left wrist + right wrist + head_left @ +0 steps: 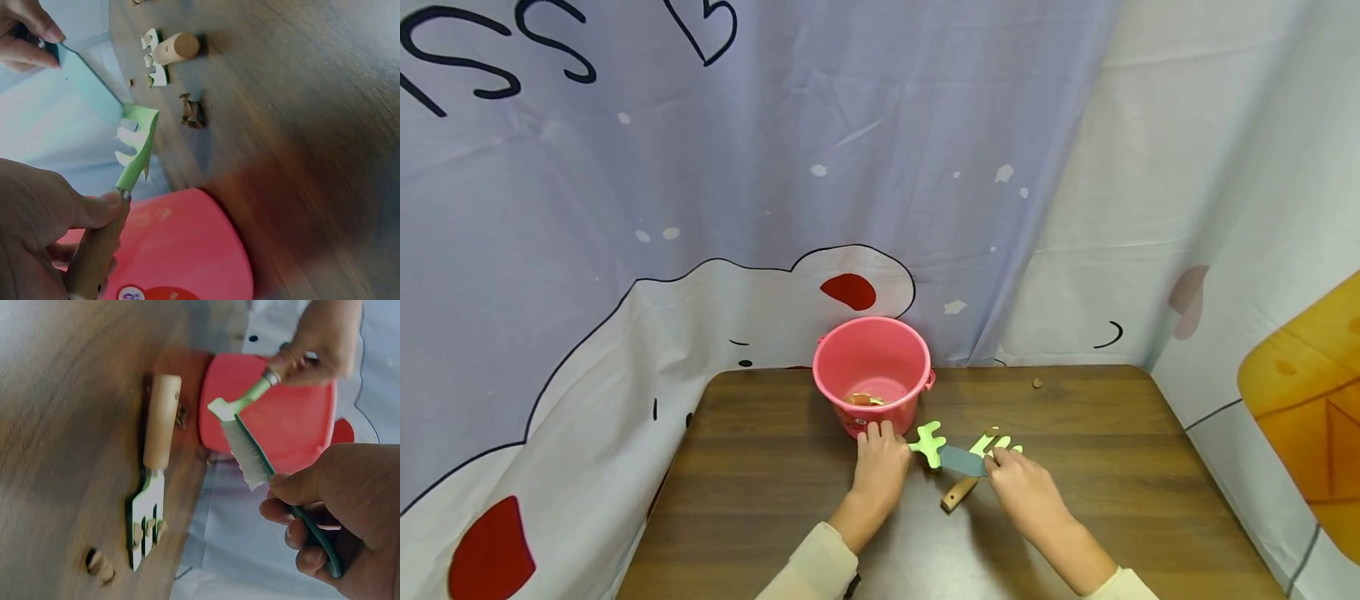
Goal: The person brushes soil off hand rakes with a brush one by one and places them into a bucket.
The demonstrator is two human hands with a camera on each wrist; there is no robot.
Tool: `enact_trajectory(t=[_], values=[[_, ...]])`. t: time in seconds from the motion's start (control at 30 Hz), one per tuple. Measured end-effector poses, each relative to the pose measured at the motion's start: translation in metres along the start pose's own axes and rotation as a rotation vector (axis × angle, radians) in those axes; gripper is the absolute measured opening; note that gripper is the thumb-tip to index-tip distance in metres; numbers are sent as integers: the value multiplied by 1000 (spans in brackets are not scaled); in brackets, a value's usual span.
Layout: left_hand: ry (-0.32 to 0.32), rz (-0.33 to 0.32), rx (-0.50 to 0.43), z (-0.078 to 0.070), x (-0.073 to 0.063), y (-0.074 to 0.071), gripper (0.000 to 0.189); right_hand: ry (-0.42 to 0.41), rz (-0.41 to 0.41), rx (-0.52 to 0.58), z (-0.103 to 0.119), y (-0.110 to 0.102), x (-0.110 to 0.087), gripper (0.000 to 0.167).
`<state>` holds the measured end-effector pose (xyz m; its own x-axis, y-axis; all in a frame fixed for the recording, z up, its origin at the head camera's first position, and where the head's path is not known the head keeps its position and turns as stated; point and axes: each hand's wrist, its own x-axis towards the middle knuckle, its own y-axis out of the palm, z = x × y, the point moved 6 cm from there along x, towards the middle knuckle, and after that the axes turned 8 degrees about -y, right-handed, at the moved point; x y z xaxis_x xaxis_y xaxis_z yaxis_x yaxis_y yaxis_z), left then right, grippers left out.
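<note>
My left hand (882, 467) grips the wooden handle of a small light-green hand rake (140, 140) in front of a pink bucket (187, 244). In my right hand (362, 512) is a green-handled brush (250, 453), its pale bristles touching the rake's head. Below them on the table lies a green hand fork (150, 503) with a wooden handle. Brown bits cling to its tines. A brown lump (192, 112) sits near the bucket, and another brown lump (100, 565) lies beyond the fork's tines.
The brown wooden table (760, 500) ends at a printed curtain (925, 167) behind the bucket. Something orange and green (863, 400) lies inside the bucket. A small brown piece (1037, 383) rests near the table's back edge.
</note>
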<state>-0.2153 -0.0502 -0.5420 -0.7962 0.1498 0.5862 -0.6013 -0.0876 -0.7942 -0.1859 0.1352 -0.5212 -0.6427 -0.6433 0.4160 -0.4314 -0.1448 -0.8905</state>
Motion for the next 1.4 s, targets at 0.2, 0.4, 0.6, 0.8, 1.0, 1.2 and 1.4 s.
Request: enact_trajectory(t=[0.2,0.4,0.6,0.8,1.0,1.2,1.4], values=[[-11,-10,3,5,1,0,20,83,8,23,-22,-7,-13,31],[5,-52,-12,6,2,-3,19,105,-38,92,-27,-5,-13,33],[42,9,-60,4,0,0,15,161,-112,177,-23,0,-6,37],[52,30,-94,1,-1,1,10,154,-74,203,-3,13,3,35],[50,52,-125,-1,-2,1,9,155,-69,175,4,16,3,29],[63,58,-131,-3,-2,0,10,163,-80,144,-6,8,2,18],[52,41,-140,2,-2,-2,7,218,-69,139,-28,3,-5,25]])
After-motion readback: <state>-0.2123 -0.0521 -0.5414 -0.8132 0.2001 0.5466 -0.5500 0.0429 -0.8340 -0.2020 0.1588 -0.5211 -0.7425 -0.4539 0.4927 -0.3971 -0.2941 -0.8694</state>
